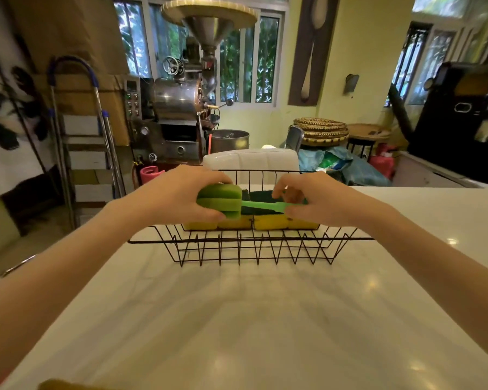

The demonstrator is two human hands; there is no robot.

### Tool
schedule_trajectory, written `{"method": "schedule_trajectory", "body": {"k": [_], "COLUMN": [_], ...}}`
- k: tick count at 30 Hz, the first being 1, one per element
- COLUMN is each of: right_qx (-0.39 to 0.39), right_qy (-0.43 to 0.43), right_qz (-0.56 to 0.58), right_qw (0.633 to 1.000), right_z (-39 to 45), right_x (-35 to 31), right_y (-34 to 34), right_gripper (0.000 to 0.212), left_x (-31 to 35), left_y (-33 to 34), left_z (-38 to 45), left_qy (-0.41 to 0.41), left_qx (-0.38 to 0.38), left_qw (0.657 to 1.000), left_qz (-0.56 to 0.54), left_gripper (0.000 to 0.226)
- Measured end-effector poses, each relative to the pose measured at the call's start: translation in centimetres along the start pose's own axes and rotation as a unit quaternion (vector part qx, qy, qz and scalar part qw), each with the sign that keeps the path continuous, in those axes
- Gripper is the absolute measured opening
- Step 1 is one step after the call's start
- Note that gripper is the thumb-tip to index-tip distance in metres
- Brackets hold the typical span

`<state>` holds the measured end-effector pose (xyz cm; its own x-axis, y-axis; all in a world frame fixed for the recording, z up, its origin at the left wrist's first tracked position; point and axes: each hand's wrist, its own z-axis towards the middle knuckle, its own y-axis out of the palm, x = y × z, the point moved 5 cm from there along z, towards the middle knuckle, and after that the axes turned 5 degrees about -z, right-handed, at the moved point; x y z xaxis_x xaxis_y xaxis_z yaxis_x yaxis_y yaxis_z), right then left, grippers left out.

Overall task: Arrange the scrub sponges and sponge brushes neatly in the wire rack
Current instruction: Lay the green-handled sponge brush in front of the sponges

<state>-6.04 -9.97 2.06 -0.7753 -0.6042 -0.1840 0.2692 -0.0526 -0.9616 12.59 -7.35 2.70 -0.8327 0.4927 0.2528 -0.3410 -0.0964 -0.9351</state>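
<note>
Green foam fills the left hand (181,197), which is closed round the head of a sponge brush (221,202); the right hand (307,201) pinches its flat handle, so the brush lies level over the wire rack (251,243) on the white table (237,319). Holding both ends probably lets it be laid down straight across the scrub sponges (254,222) (yellow with dark scouring tops), which sit side by side in the rack. Both hands hide much of the rack's inside, so I cannot count the sponges. A yellowish thing at the bottom edge is cut off.
</note>
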Motion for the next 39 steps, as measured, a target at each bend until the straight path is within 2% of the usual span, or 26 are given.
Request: {"method": "schedule_trajectory", "body": {"k": [3, 6, 13, 19, 24, 30, 35, 39], "right_qx": [-0.012, -0.056, -0.175, -0.236, -0.246, -0.244, -0.188, -0.108], "right_qy": [-0.006, -0.023, -0.011, -0.001, 0.006, -0.008, -0.017, -0.025], "right_qz": [0.006, -0.026, -0.030, -0.055, -0.054, -0.041, 0.024, 0.088], "right_qw": [1.000, 0.998, 0.984, 0.970, 0.968, 0.969, 0.982, 0.990], "right_z": [1.9, 3.5, 5.0, 5.2, 5.1, 4.9, 4.7, 4.3], "right_x": [0.5, 0.8, 0.2, 0.0, 0.2, 0.1, -0.6, -2.3], "right_y": [1.5, 3.3, 6.7, 8.2, 8.4, 7.9, 6.2, 4.7], "right_gripper": [0.018, 0.011, 0.020, 0.030, 0.033, 0.032, 0.029, 0.031], "left_x": [-1.8, -3.1, -5.1, -5.1, -5.1, -5.5, -5.6, -5.0], "left_y": [1.0, 2.2, 5.3, 5.6, 5.6, 6.0, 5.2, 3.8], "left_z": [0.9, 1.3, 1.9, 2.5, 2.9, 2.7, 1.8, -0.2], "left_qy": [-0.015, -0.029, -0.068, -0.070, -0.071, -0.081, -0.115, -0.115], "left_qx": [-0.014, -0.040, -0.130, -0.150, -0.129, -0.140, -0.149, -0.124], "left_qw": [0.999, 0.995, 0.978, 0.967, 0.968, 0.969, 0.979, 0.984], "left_qz": [0.046, 0.087, 0.147, 0.192, 0.204, 0.189, 0.077, 0.064], "left_gripper": [0.058, 0.058, 0.059, 0.058, 0.053, 0.053, 0.056, 0.059]}}
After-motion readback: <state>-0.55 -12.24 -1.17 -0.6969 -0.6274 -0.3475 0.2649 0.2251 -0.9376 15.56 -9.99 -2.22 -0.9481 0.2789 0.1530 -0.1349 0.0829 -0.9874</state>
